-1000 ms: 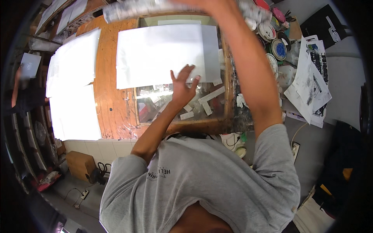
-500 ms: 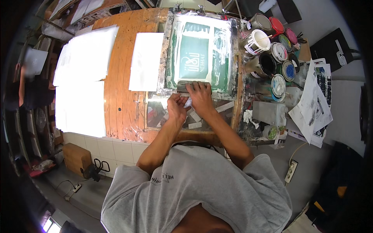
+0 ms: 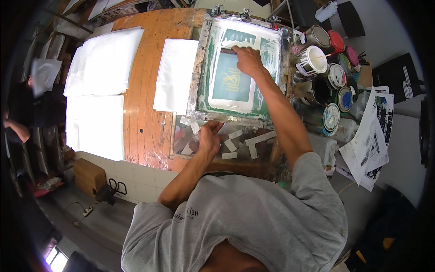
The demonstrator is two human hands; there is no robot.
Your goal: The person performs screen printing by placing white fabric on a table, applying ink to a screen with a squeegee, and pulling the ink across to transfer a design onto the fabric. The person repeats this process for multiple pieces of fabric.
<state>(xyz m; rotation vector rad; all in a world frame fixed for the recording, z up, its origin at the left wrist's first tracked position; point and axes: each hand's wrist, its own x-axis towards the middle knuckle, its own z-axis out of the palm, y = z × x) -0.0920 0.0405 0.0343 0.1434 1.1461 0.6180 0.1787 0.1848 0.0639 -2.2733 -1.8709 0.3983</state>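
Note:
A screen-printing frame with green mesh and a pale design lies on the table before me. White ink smears its mesh round the edges. My right hand reaches to the far half of the mesh, fingers closed on a dark squeegee. The squeegee's right part is hidden under that hand. My left hand is at the frame's near edge, its fingers curled against the rim. Beneath the hand is a glass-like panel with pale strips scattered on it.
Paper stacks cover the table's left side; another paper pile lies beside the frame. Ink cans crowd the right, with loose printed sheets beyond. Clamps stand at the frame's far edge. Another person's arm shows far left.
My right hand and the squeegee have gone from the near edge to the far part of the mesh. My left hand stays near the front edge. The design now looks yellowish instead of white.

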